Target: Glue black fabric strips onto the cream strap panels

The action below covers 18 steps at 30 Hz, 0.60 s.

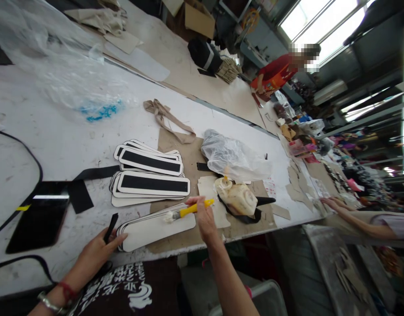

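We take the plain stack (156, 231) of white pieces, near the front edge of the table (90, 79), as our landmark. Our right hand (205, 216) is above its right end, fingers curled around the yellow handle of the brush (189, 210) with no gap left. The bristles point left over the top piece — whether they touch it, we cannot tell. Held so, the handle probably lets the bristles lie flat along the piece.

Our left hand (101, 252) is at the left end of the stack, the thumb brought close to the fingers, with a black strip (111, 224) between them; how firmly, we cannot tell. The thumb meets the stack's end, perhaps to keep it from sliding.

Just beyond the stack lie two piles (154, 184) of white pieces with black strips on top, maybe set apart so that they do not mix. To its right stands the stained pot (239, 197) — near the brush, likely for short reach. The phone (40, 219) lies to its left, away from the bristles.
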### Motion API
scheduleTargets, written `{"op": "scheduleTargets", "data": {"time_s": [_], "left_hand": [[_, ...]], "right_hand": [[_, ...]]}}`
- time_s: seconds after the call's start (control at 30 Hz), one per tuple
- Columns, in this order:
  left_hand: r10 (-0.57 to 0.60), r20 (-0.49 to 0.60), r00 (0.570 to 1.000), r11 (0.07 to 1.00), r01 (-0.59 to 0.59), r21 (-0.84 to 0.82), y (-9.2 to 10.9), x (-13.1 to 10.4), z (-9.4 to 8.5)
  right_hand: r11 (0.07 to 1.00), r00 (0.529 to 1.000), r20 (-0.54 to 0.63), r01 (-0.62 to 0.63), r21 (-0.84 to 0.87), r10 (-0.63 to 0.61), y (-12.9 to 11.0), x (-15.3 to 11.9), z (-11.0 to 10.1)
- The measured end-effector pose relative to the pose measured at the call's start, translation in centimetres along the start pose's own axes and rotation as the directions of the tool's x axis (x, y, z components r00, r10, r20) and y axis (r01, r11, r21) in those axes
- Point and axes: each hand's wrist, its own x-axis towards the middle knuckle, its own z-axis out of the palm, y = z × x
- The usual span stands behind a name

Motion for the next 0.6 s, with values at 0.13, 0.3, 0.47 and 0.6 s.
{"op": "scheduleTargets", "data": {"time_s": [0.13, 0.3, 0.47, 0.6], "left_hand": [[0.024, 0.037, 0.999, 1.000, -0.023, -0.008, 0.0, 0.4, 0.3], [0.057, 0.064, 0.996, 0.998, -0.057, -0.009, -0.2, 0.5, 0.2], [0.084, 0.064, 0.994, 0.996, -0.086, 0.028, 0.3, 0.2, 0.3], [0.050, 0.040, 0.998, 0.993, -0.054, 0.110, 1.0, -0.1, 0.3]], "right_hand": [[0.985, 0.987, 0.119, -0.120, 0.122, 0.106, 0.9, -3.3, 4.5], [0.959, 0.973, 0.180, -0.180, 0.218, 0.142, 2.9, -5.6, 8.0], [0.968, 0.976, 0.149, -0.183, 0.173, 0.158, 4.8, -6.6, 8.8], [0.986, 0.989, 0.088, -0.125, 0.107, 0.116, 5.5, -6.9, 8.3]]}}
